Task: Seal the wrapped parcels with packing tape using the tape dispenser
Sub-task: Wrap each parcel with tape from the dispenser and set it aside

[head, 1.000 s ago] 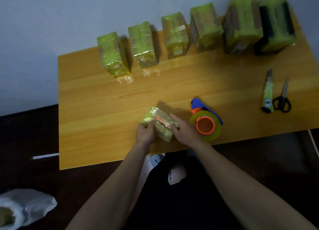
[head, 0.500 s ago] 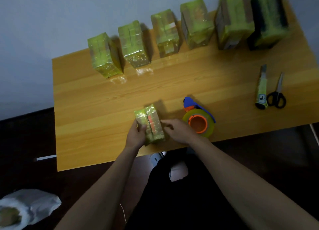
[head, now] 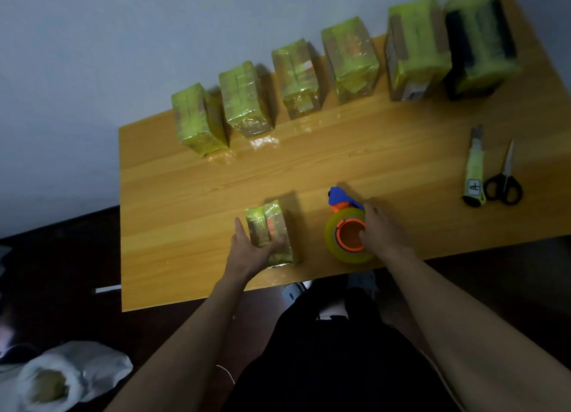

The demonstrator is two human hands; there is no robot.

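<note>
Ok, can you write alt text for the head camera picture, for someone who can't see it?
The left hand holds a small wrapped parcel on a wooden table while the right hand grasps the tape dispenser. Six parcels line the far edge.

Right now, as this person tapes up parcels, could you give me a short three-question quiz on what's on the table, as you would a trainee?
1. True or false: the right hand is on the tape dispenser.
2. How many wrapped parcels stand in the back row along the wall?
3. Which lies nearer the table's right edge: A) the utility knife or B) the scissors?

Key:
1. True; its fingers reach around the roll.
2. Six; a seventh, the small parcel, lies at the front under the left hand.
3. B, the scissors.
</note>
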